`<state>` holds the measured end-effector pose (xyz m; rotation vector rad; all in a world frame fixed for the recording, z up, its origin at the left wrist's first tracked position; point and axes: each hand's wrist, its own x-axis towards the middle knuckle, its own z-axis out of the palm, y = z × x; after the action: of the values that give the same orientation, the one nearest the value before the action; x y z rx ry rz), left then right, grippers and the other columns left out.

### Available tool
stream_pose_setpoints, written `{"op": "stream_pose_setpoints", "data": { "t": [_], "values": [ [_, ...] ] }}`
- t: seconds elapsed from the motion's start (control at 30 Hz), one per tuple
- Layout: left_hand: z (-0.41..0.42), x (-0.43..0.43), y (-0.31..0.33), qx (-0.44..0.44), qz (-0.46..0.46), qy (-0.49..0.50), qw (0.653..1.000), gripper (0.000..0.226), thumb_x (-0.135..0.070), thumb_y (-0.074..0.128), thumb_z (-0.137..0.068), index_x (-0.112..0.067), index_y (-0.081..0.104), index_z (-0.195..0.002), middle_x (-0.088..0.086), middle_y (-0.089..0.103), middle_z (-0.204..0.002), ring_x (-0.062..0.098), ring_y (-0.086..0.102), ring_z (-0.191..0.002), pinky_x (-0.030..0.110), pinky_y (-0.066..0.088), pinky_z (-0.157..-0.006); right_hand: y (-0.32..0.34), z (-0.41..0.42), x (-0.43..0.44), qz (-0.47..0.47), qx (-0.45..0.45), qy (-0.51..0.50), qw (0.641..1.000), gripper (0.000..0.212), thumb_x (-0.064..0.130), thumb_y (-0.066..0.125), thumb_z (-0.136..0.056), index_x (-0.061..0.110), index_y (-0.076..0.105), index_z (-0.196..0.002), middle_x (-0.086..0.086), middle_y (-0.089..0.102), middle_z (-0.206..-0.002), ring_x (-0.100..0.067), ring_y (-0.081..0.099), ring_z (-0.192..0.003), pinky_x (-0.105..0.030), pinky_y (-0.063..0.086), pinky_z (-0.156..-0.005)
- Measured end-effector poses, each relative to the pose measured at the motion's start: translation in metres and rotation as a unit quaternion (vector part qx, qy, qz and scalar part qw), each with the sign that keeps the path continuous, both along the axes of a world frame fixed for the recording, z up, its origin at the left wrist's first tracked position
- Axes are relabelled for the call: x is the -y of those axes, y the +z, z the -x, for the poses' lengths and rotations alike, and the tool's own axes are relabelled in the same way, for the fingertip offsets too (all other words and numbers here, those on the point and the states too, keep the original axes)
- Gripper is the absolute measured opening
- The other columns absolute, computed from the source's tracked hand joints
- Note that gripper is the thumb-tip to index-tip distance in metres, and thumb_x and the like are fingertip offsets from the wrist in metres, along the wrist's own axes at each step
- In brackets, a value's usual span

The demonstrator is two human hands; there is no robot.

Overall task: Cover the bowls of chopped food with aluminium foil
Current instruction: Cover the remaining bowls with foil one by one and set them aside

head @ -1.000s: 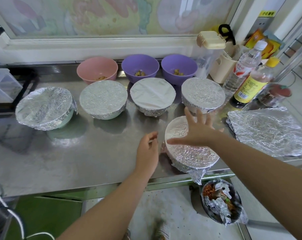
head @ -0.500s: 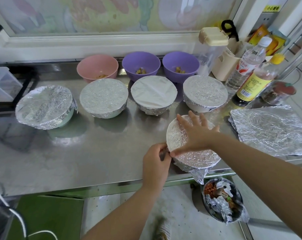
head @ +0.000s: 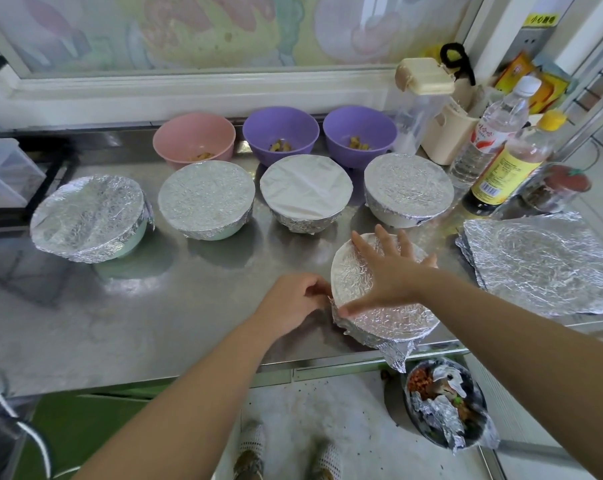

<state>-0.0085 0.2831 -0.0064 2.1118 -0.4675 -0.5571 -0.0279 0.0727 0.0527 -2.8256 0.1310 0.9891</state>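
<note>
At counter edge, front bowl foil-wrapped, v. crinkly

- A steel surface runs below a painted panel.
- A clear container with a beige lid stands at the back right, just beside a beige holder.
- A clear bottle with a white cap stands next to a bottle with a yellow cap.
- A jar with a red lid stands to their right.
- Yellow and orange packets lean in the corner.
- A dark bin sits on the floor.
- A clear plastic box sits at the far left.
</note>
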Motion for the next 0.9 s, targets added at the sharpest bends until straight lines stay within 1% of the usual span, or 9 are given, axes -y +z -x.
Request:
{"op": "stream_pose_setpoints", "data": {
  "t": [0.13,0.23,0.37,0.47,0.6,0.67,0.73,0.8,0.9],
  "values": [
    [-0.017,0.004,0.008,-0.025,-0.046,-0.031,0.998,0.009,-0.019,0.079,-0.079,-0.021,0.074,-0.086,-0.01,0.074,-0.081,0.005,0.069,-0.075,0.026,0.055,-0.072,-0.001,0.0,0.0,0.0,0.002,0.0,1.0,0.15,0.101,0.061,-0.04,0.054,-0.033,-0.146,0.003,-0.043,-0.159,-0.04,-0.038,-0.144,-0.086,-0.004,-0.105],
    [-0.019,0.005,0.012,-0.049,-0.047,-0.006,0.998,0.013,-0.016,0.082,-0.076,-0.014,0.072,-0.084,-0.005,0.073,-0.077,0.006,0.066,-0.065,0.022,0.052,-0.063,0.0,0.001,0.0,0.001,0.001,0.001,1.0,0.149,0.1,0.062,-0.041,0.053,-0.033,-0.147,0.003,-0.042,-0.159,-0.039,-0.038,-0.144,-0.085,-0.004,-0.105],
    [-0.006,0.011,0.008,-0.183,0.051,0.123,0.974,0.015,0.0,0.079,-0.078,-0.005,0.066,-0.086,0.013,0.069,-0.076,0.013,0.063,-0.058,0.021,0.054,-0.055,0.0,0.001,0.0,-0.001,0.0,-0.001,1.0,0.15,0.1,0.061,-0.04,0.052,-0.032,-0.148,0.003,-0.042,-0.159,-0.039,-0.038,-0.145,-0.085,-0.004,-0.105],
    [0.021,0.023,0.005,-0.305,0.18,0.288,0.89,0.017,0.006,0.071,-0.085,-0.002,0.065,-0.099,0.022,0.071,-0.098,0.023,0.068,-0.076,0.026,0.06,-0.069,0.0,0.001,-0.001,-0.005,0.0,-0.002,1.0,0.15,0.099,0.062,-0.041,0.051,-0.032,-0.148,0.003,-0.042,-0.159,-0.039,-0.039,-0.144,-0.086,-0.005,-0.105],
    [0.051,0.048,0.011,-0.449,0.359,0.451,0.683,0.019,0.005,0.064,-0.091,0.0,0.066,-0.109,0.015,0.075,-0.099,0.015,0.073,-0.07,0.02,0.059,-0.058,0.0,0.001,-0.001,-0.003,0.0,-0.004,1.0,0.15,0.1,0.062,-0.041,0.052,-0.032,-0.148,0.003,-0.042,-0.159,-0.039,-0.039,-0.144,-0.086,-0.004,-0.105],
    [0.057,0.061,0.014,-0.467,0.385,0.492,0.626,0.023,-0.002,0.067,-0.092,-0.005,0.069,-0.114,0.006,0.077,-0.094,0.007,0.069,-0.064,0.014,0.055,-0.053,0.0,0.001,-0.002,-0.002,-0.001,-0.004,1.0,0.15,0.1,0.061,-0.04,0.052,-0.032,-0.147,0.003,-0.042,-0.159,-0.039,-0.038,-0.144,-0.086,-0.004,-0.105],
    [0.059,0.069,0.017,-0.454,0.388,0.512,0.618,0.019,-0.01,0.066,-0.095,-0.013,0.071,-0.113,-0.004,0.074,-0.072,0.001,0.061,-0.053,0.011,0.047,-0.046,-0.001,0.0,-0.002,-0.001,-0.002,-0.004,1.0,0.15,0.101,0.06,-0.039,0.052,-0.032,-0.147,0.004,-0.043,-0.159,-0.039,-0.038,-0.145,-0.085,-0.004,-0.106],
    [0.061,0.075,0.018,-0.43,0.389,0.516,0.631,0.017,-0.016,0.061,-0.099,-0.016,0.071,-0.113,-0.008,0.066,-0.056,-0.001,0.053,-0.04,0.013,0.043,-0.041,-0.001,0.001,-0.001,0.0,-0.001,-0.003,1.0,0.15,0.101,0.059,-0.039,0.052,-0.032,-0.147,0.004,-0.043,-0.159,-0.039,-0.038,-0.145,-0.085,-0.004,-0.106],
    [0.064,0.078,0.015,-0.405,0.389,0.512,0.65,0.019,-0.02,0.058,-0.1,-0.017,0.072,-0.114,-0.008,0.066,-0.061,0.001,0.049,-0.041,0.016,0.041,-0.045,-0.001,0.002,0.0,-0.006,0.002,-0.003,1.0,0.149,0.101,0.06,-0.041,0.052,-0.032,-0.147,0.004,-0.043,-0.159,-0.038,-0.039,-0.144,-0.085,-0.005,-0.105]
  ]
}}
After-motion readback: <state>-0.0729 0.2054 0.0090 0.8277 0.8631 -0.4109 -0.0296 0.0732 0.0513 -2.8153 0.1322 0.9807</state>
